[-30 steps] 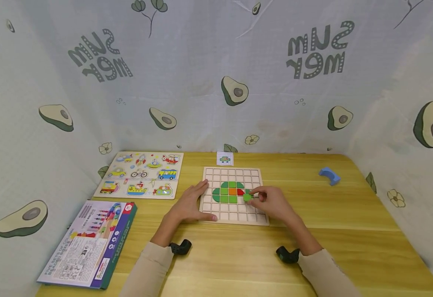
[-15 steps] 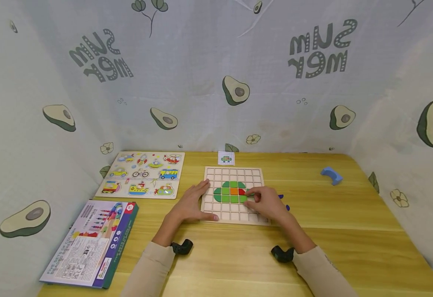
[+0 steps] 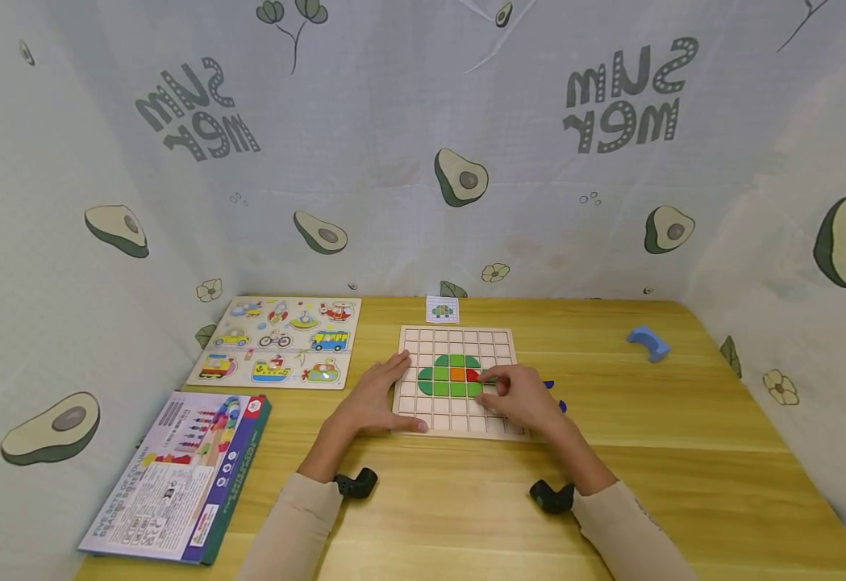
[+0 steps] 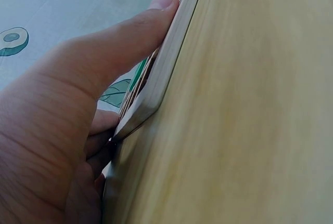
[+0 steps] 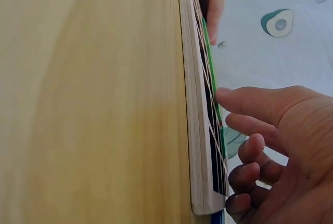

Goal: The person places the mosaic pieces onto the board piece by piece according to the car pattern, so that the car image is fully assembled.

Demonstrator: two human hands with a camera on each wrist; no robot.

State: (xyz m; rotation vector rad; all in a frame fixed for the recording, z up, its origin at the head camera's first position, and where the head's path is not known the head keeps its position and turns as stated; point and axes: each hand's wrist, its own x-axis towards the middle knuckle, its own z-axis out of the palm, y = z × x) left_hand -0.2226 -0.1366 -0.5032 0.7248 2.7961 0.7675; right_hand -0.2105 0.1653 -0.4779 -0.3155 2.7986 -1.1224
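Fingers of the right hand point(image 3: 520, 397) rest loosely curled on the grid board point(image 3: 457, 429); left hand point(image 3: 372, 395) flat.

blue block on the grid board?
No, the blue block lies on the table, well right of the grid board.

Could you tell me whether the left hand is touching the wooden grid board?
Touching. In the left wrist view the left hand lays its thumb along the edge of the wooden grid board; the head view agrees.
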